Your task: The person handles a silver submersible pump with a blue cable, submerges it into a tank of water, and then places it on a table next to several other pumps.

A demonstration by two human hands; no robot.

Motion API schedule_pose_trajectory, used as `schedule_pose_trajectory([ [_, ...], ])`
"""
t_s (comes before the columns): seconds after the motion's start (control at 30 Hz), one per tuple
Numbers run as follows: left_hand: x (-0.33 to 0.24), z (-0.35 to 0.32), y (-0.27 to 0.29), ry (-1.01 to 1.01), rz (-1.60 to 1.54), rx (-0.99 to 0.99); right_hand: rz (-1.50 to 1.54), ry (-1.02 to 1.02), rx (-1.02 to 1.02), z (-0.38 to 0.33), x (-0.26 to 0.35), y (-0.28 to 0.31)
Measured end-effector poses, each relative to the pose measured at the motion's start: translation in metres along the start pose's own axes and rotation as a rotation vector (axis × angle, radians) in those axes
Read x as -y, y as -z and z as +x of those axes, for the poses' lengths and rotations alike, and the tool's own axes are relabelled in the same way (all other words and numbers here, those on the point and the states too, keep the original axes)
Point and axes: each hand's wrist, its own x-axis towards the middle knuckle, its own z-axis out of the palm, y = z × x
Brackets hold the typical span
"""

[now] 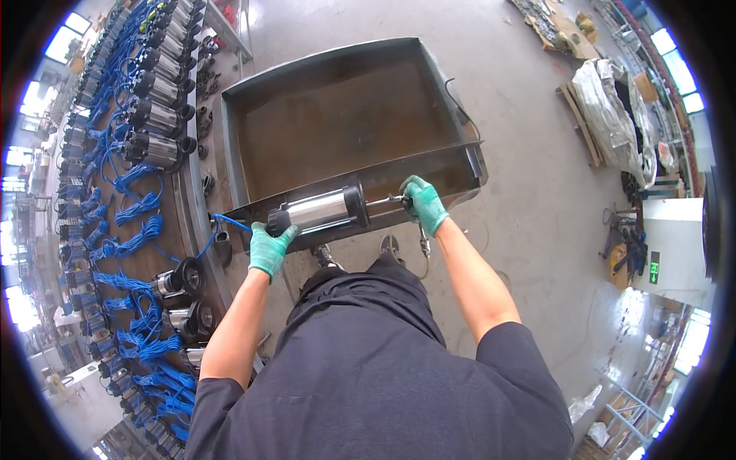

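Note:
A submersible pump [318, 210] with a shiny steel body and black ends lies on its side across the near edge of a large metal tank. My left hand [270, 249], in a green glove, grips the pump's black left end, where a blue cable [231, 222] comes out. At the pump's other end, a thin metal rod [383, 201] runs from the black cap to my right hand [425, 205]. That gloved hand is closed round a dark fitting on the rod. A hose with a metal coupling [425, 244] hangs below it; how they join is hidden by my fingers.
The tank [228, 138] has a brown interior; I cannot tell how deep any water is. On the left, a long bench [123, 222] bears rows of similar pumps [157, 119] and coiled blue cables [138, 238]. A plastic-covered pallet load [613, 115] stands to the right.

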Motion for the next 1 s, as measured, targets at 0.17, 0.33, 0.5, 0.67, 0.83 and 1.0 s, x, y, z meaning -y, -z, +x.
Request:
schedule_pose_trajectory([
  [0.17, -0.013, -0.011, 0.001, -0.003, -0.103, -0.007, -0.936, 0.595, -0.177, -0.028, 0.030, 0.053],
  [0.33, -0.007, -0.012, 0.000, 0.017, -0.137, -0.045, -1.659, 0.161, -0.452, -0.041, 0.109, 0.102],
  [0.5, -0.011, -0.018, -0.001, 0.049, -0.162, -0.083, -1.680, 0.138, -0.513, -0.001, 0.111, 0.110],
  [0.67, -0.006, -0.013, -0.003, 0.050, -0.130, -0.048, -1.630, 0.143, -0.592, 0.034, 0.097, 0.126],
  [0.83, -0.009, -0.020, 0.000, 0.083, 0.019, 0.024, -1.592, 0.081, -0.642, 0.025, 0.095, 0.126],
  [1.0, -0.020, -0.017, 0.053, -0.340, 0.724, -0.081, -1.589, 0.264, -0.736, 0.008, 0.105, 0.086],
])
